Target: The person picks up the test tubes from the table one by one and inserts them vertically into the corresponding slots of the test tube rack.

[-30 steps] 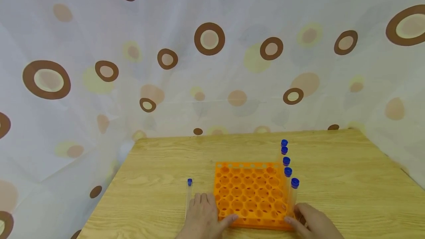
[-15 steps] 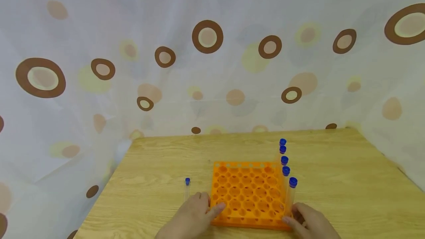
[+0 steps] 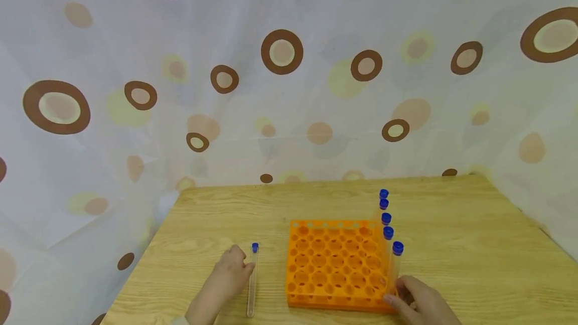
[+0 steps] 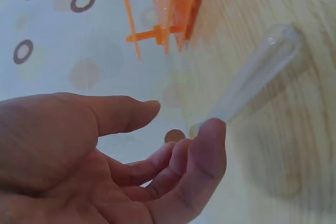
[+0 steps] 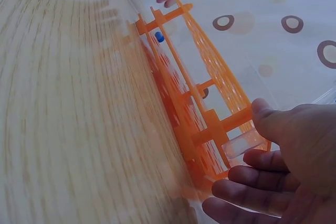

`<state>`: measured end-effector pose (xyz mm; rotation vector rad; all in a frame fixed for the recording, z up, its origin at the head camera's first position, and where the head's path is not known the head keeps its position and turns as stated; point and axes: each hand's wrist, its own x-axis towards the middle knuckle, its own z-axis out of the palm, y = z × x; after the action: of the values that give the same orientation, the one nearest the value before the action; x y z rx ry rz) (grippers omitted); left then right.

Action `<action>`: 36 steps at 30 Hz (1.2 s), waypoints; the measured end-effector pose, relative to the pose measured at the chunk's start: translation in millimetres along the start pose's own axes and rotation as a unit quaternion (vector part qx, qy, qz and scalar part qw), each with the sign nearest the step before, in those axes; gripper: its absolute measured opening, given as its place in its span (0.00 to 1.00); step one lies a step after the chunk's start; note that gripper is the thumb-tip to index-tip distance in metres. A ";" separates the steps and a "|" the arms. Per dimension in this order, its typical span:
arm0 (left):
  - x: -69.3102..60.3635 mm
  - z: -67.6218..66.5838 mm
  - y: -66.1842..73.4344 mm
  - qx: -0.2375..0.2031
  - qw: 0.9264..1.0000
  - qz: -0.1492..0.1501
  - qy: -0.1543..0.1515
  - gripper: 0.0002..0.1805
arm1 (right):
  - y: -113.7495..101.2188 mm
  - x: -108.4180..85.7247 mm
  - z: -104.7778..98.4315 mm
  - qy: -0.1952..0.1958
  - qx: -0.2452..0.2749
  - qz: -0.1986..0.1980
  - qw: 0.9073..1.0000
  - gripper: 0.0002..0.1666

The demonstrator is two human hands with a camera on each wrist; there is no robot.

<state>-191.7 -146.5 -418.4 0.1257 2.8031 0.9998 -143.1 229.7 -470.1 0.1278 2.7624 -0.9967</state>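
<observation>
A clear test tube with a blue cap lies on the table left of the orange test tube rack. Just beside that tube is my left hand, thumb and fingers apart and loosely bent. In the left wrist view a fingertip of the left hand overlaps the tube; contact cannot be told. My right hand rests at the rack's front right corner. Its thumb touches the rack in the right wrist view, with the right hand's other fingers extended alongside.
Several blue-capped tubes stand upright in the rack's right-hand column. The wooden table spreads around the rack. A white curtain with brown circles hangs behind and at both sides.
My left hand has left the rack's left side and moved left past the lying tube, uncovering its lower end. The right hand stays at the rack's corner.
</observation>
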 end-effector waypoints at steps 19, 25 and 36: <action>8.0 24.8 -6.8 0.053 0.998 0.019 0.026 0.12 | 0.1 -0.6 0.6 0.001 0.005 0.005 1.000 0.26; 11.2 27.2 -8.9 0.042 0.999 0.002 0.022 0.09 | -0.8 -0.3 0.7 0.005 0.011 0.007 1.000 0.25; 14.4 21.9 12.0 0.008 0.990 0.085 0.114 0.12 | -0.1 -0.8 1.2 0.019 0.007 -0.009 1.000 0.21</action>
<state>-201.6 -121.7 -429.3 0.2733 3.0523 1.0911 -142.2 228.9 -470.7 0.1255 2.7959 -1.0294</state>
